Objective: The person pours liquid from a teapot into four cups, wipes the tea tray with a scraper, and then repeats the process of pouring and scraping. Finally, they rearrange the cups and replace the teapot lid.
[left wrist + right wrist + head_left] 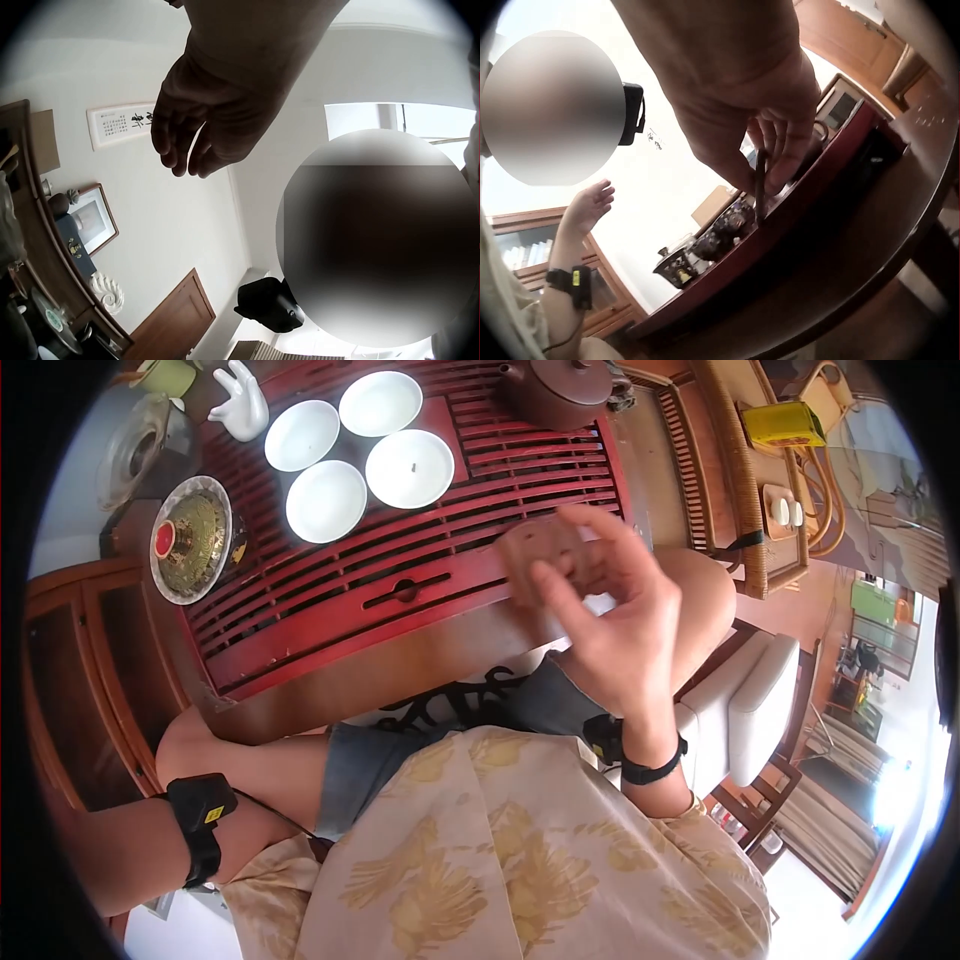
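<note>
My right hand (pixel 625 605) pinches a thin, flat brown coaster (pixel 525 560) over the near right edge of a red slatted tea tray (pixel 340 622). The coaster is blurred in the head view; seen edge-on from the right wrist, it is a slim brown strip between thumb and fingers. Several white cups (pixel 326 502) stand together on the tray, one with a small dark speck inside. My left hand (pixel 217 112) is raised, its fingers loosely bent and holding nothing; only that forearm shows in the head view.
A dark brown teapot (pixel 560 390) stands at the tray's far right. On the left are a gold-patterned lidded bowl (pixel 200 555) and a white hand-shaped figurine (pixel 240 402). A wicker-edged shelf (pixel 745 490) with a yellow package (pixel 783 425) lies to the right.
</note>
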Motion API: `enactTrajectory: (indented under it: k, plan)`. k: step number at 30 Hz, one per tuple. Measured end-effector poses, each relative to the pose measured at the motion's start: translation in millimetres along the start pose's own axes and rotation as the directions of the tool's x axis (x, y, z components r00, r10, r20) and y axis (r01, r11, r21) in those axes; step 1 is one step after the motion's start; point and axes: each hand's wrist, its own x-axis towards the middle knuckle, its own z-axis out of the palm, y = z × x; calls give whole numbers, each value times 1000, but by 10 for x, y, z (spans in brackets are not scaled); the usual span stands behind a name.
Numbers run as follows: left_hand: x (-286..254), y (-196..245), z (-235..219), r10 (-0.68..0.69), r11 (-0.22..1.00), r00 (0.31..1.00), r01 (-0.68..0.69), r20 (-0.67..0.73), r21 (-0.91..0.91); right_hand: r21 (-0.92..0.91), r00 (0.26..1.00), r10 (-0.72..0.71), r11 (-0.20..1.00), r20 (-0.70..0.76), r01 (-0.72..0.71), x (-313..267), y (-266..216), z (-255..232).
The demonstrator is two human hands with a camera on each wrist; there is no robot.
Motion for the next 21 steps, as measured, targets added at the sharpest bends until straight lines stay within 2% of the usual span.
enactTrajectory:
  k: [4, 7, 9, 11, 16, 19, 21]
  plan:
    - [110, -104, -215, 29, 983, 991, -6, 127, -182, 23, 987, 79, 997, -139, -77, 32, 96, -231]
    - [68, -4, -226, -75, 971, 993, 93, 88, -221, 122, 995, 82, 990, -65, -73, -25, -28, -147]
    - [63, 25, -224, -73, 973, 995, 88, 74, -212, 161, 1000, 22, 987, 19, -25, -62, -174, 43]
    - [68, 23, -233, -38, 983, 998, 47, 58, -175, 96, 999, -11, 995, 53, 5, -80, -237, 196]
    - [106, -180, -346, 116, 993, 993, -116, 13, 11, 3, 998, 20, 1000, -53, -20, -37, -1, 4]
    - [133, -222, -389, 146, 989, 988, -146, 43, 5, -1, 990, 68, 998, -122, -69, -3, 138, -274]
    - [42, -68, -270, 71, 996, 997, -69, -36, 54, -77, 978, 42, 995, -206, -59, 15, 73, -346]
